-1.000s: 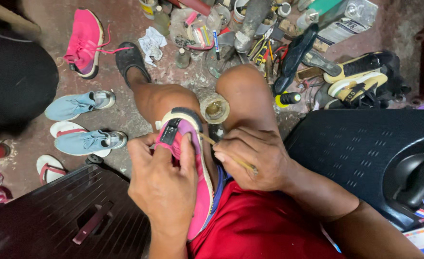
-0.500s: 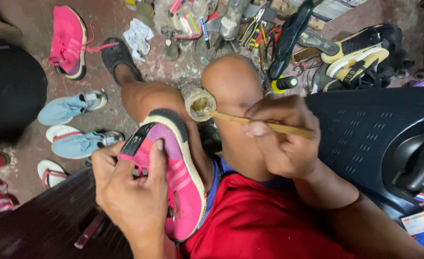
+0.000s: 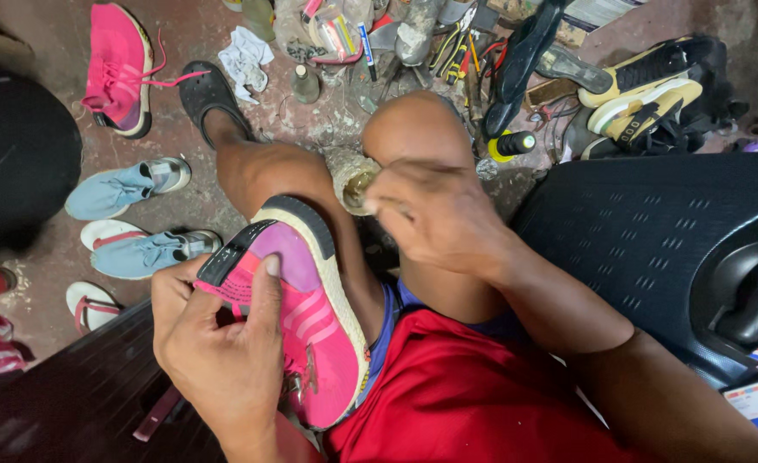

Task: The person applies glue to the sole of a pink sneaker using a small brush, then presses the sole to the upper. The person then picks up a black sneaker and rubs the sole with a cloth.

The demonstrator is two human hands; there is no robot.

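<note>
My left hand (image 3: 224, 343) grips a pink sneaker (image 3: 314, 317) with a black and white sole. It lies tilted on my left thigh, with my thumb across its side. My right hand (image 3: 434, 219) is closed around a thin wooden stick, nearly all hidden by the fingers. Its tip reaches into a small grimy open jar (image 3: 351, 178) that sits between my knees.
On the floor to the left lie a second pink sneaker (image 3: 117, 69), two light blue shoes (image 3: 126, 189) and a white sandal (image 3: 91, 304). Tools, bottles and a white rag (image 3: 246, 56) crowd the far floor. Yellow and black shoes (image 3: 653, 86) lie beyond a black plastic seat (image 3: 653, 240).
My right hand has moved with the stick from the sneaker's side up to the jar between my knees. My left hand has lowered and turned the sneaker.
</note>
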